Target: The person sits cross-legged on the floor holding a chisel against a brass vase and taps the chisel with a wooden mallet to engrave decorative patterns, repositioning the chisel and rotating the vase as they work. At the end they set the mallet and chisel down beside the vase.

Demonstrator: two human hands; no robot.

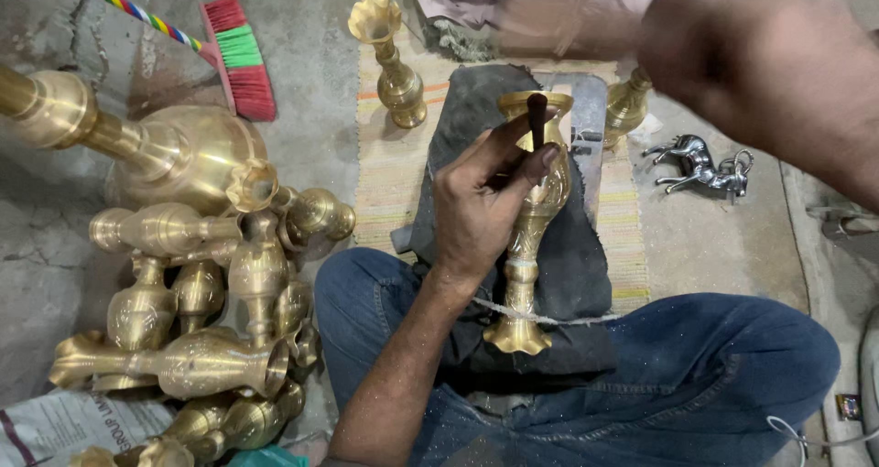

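The left hand [481, 215] is closed around a dark chisel-like tool [537, 119], its tip set on a brass vase [531, 238] lying on dark cloth [577, 266] across the lap. The right hand [732, 55] is raised and blurred, its grip unreadable. Engraving covers the vase's lower body; a pile of brass vases [201, 275] lies alongside

Golden engraved vase [536, 212]; red-green broom [240, 57]; striped mat [396, 160]; blue jeans [678, 375].
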